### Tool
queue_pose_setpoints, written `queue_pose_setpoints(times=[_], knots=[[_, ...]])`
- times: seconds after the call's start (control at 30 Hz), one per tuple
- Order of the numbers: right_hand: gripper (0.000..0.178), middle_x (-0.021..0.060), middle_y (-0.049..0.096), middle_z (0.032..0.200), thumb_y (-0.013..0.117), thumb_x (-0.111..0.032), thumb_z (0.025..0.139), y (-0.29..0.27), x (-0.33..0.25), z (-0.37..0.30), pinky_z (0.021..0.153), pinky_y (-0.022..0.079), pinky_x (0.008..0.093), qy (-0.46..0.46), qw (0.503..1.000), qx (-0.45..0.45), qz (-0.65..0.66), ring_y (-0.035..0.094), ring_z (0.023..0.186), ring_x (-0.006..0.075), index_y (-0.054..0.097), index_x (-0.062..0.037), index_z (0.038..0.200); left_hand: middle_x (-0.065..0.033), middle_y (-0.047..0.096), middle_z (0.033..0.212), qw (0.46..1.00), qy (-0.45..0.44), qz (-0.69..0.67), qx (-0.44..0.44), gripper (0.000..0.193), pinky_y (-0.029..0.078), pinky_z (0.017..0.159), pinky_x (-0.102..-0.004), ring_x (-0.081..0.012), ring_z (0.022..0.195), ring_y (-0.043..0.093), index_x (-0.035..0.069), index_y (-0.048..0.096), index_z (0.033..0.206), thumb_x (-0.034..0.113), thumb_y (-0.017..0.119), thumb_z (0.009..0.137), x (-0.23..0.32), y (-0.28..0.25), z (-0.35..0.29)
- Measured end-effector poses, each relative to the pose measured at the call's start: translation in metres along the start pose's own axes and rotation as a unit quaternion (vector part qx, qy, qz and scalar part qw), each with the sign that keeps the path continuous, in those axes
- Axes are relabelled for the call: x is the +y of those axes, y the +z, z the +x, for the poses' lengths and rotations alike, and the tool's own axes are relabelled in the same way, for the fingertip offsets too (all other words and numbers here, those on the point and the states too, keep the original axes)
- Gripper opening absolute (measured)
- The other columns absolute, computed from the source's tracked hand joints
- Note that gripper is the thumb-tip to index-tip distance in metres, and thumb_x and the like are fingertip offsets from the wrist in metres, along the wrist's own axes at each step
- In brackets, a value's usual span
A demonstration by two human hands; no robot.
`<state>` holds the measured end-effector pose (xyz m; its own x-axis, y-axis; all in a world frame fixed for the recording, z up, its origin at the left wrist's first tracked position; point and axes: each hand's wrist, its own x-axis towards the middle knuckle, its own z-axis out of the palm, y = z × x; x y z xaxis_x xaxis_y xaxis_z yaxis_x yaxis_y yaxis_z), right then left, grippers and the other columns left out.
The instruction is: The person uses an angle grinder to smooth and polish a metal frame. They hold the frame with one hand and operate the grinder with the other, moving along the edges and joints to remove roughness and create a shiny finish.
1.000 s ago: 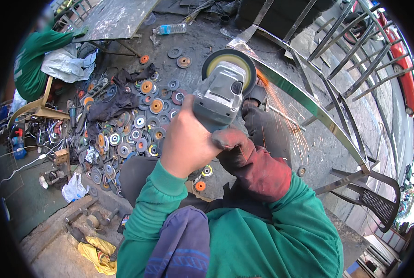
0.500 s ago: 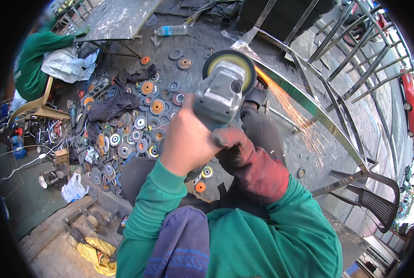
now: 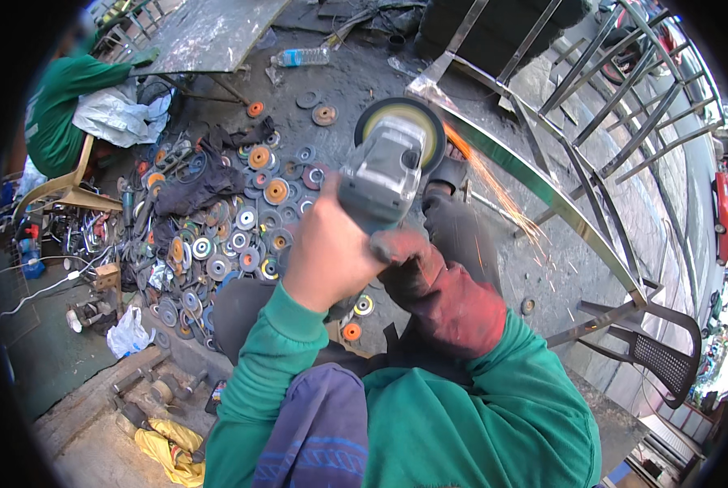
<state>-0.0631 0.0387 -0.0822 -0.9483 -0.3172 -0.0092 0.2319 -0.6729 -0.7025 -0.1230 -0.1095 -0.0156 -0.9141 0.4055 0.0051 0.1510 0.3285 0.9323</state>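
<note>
An angle grinder point(image 3: 378, 175) with a worn grey body is gripped between both my hands. My bare left hand point(image 3: 329, 248) wraps around its left side and rear. My right hand point(image 3: 429, 281), in a dirty red glove, closes on the rear of the body; part of its grip is hidden. The round disc point(image 3: 421, 114) at the grinder's front, yellowish inside a dark rim, meets the edge of a long shiny metal bar point(image 3: 535, 175). Orange sparks point(image 3: 490, 179) fly from that contact down to the right.
Many used discs point(image 3: 217, 267) lie heaped on the ground at left. A co-worker in a green sleeve point(image 3: 83, 77) sits by a metal sheet point(image 3: 209, 37). A plastic bottle point(image 3: 303, 56) lies ahead. Metal frames point(image 3: 624, 98) and a dark plastic chair point(image 3: 665, 358) stand at right.
The grinder has shifted slightly toward me along the bar's edge, both hands still on it. The spark stream looks thinner and shorter.
</note>
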Motion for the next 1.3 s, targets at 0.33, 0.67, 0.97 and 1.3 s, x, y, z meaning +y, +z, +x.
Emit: queue_pose_setpoints(times=[0.33,0.67,0.97,1.3], knots=[[0.051,0.0046,0.069,0.123,0.066,-0.014,0.088,0.001,0.006,0.004,0.101,0.050,0.0325,0.055,0.995,0.046,0.065,0.062,0.113,0.0118,0.064,-0.0014,0.138,-0.0231,0.078,0.108,0.999,0.028,-0.029,0.007,0.076,0.061,0.086,-0.0447,-0.0372,0.103,0.079,-0.007,0.060,0.122,0.037,0.098,0.073,-0.003,-0.002,-0.002],[0.043,0.0061,0.071,0.121,0.069,-0.014,0.091,-0.011,0.013,-0.006,0.100,0.052,0.0328,0.008,1.000,0.008,-0.004,0.066,0.112,0.0142,0.067,-0.0008,0.131,-0.0257,0.077,0.103,1.000,-0.020,-0.012,-0.001,0.077,0.062,0.084,-0.0469,-0.0415,0.101,0.078,-0.006,0.058,0.118,0.038,0.100,0.071,-0.001,0.003,-0.004],[0.045,0.0053,0.072,0.117,0.067,-0.015,0.089,-0.007,0.015,-0.014,0.095,0.054,0.0332,0.052,0.994,0.093,-0.014,0.068,0.105,0.0141,0.067,-0.0040,0.132,-0.0255,0.077,0.107,0.999,-0.030,0.005,-0.009,0.081,0.061,0.085,-0.0474,-0.0398,0.104,0.078,-0.006,0.057,0.120,0.040,0.101,0.069,0.001,0.006,-0.006],[0.041,0.0063,0.070,0.126,0.069,-0.018,0.091,-0.013,0.013,-0.011,0.099,0.054,0.0358,-0.013,0.998,0.020,-0.061,0.066,0.114,0.0149,0.068,-0.0034,0.129,-0.0223,0.077,0.108,1.000,-0.011,-0.015,0.003,0.083,0.061,0.087,-0.0447,-0.0366,0.105,0.078,-0.007,0.057,0.125,0.040,0.099,0.071,-0.008,0.006,-0.006]])
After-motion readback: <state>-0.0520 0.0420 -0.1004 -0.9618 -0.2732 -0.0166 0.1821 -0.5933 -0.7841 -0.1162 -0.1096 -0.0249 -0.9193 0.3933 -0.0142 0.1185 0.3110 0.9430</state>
